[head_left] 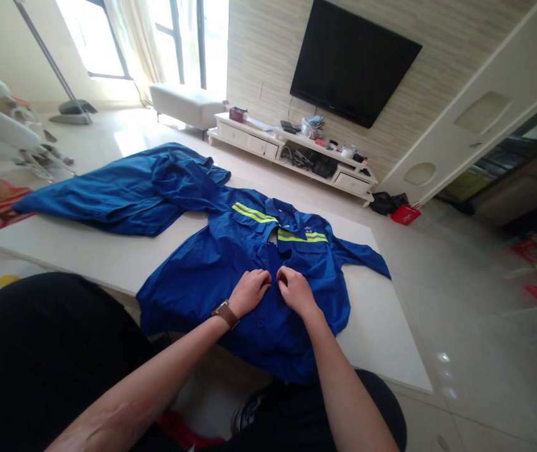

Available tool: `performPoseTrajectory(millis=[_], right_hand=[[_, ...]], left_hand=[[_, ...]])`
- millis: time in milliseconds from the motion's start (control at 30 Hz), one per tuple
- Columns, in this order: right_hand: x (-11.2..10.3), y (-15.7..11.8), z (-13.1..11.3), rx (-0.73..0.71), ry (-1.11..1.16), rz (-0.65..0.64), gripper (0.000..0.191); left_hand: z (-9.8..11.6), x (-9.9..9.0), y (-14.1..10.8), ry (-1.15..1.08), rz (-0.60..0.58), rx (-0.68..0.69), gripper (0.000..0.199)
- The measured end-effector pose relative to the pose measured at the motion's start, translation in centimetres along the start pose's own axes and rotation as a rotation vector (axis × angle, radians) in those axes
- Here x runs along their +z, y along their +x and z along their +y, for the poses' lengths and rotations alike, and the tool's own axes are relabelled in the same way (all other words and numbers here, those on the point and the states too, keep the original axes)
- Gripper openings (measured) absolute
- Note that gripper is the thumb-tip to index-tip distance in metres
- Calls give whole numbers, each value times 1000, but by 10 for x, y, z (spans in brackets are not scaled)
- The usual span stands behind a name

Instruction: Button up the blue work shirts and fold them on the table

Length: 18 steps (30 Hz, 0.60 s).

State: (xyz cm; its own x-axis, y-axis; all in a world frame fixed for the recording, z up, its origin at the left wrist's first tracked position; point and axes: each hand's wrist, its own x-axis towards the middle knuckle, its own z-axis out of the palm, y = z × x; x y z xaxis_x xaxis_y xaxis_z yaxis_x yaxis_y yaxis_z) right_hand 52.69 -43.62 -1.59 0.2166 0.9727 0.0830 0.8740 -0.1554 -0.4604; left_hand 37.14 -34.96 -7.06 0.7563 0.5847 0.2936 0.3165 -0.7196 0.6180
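Pinching the front edges of the blue jacket (231,263) between curled fingers, the left hand (251,290) and the right hand (293,289) are close together, just apart, near the middle of its front opening. Each hand seems to grasp a bit of the cloth at the fingertips, though the small part between them is too fine to make out. A watch (226,314) with a brown strap sits on the left wrist. The jacket lies spread on a low white table (367,301), its collar (290,216) pointing away from the person and its lower edge hanging over the near side. Yellow-green stripes (255,213) cross the chest, and one sleeve (362,254) reaches out to the right over the table. Above the hands the front is parted; below them a button (261,324) shows on the cloth. Another piece of blue clothing (108,191) lies bunched on the left end of the table, meeting the jacket's other sleeve. The person's knees, in black trousers (47,358), are at the near side. Across the floor, a long white cabinet (249,139) holds small items below a black television (353,63) on the wall, with a pale bench (186,105) beside the cabinet and a red bag (405,215) at its right end.
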Motion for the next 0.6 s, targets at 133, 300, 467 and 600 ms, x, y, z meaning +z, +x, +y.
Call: performPoseTrajectory(millis=[133, 300, 467, 600], right_hand=[[12, 2, 4, -12, 66, -23, 16], [20, 1, 2, -12, 102, -34, 22], [18, 3, 2, 25, 125, -21, 35], [18, 4, 1, 14, 99, -49, 36]], left_hand=[[0, 0, 1, -82, 28, -19, 12], [0, 0, 1, -177, 55, -61, 28], [-1, 2, 1, -229, 75, -93, 35], [-1, 3, 1, -247, 74, -85, 33]])
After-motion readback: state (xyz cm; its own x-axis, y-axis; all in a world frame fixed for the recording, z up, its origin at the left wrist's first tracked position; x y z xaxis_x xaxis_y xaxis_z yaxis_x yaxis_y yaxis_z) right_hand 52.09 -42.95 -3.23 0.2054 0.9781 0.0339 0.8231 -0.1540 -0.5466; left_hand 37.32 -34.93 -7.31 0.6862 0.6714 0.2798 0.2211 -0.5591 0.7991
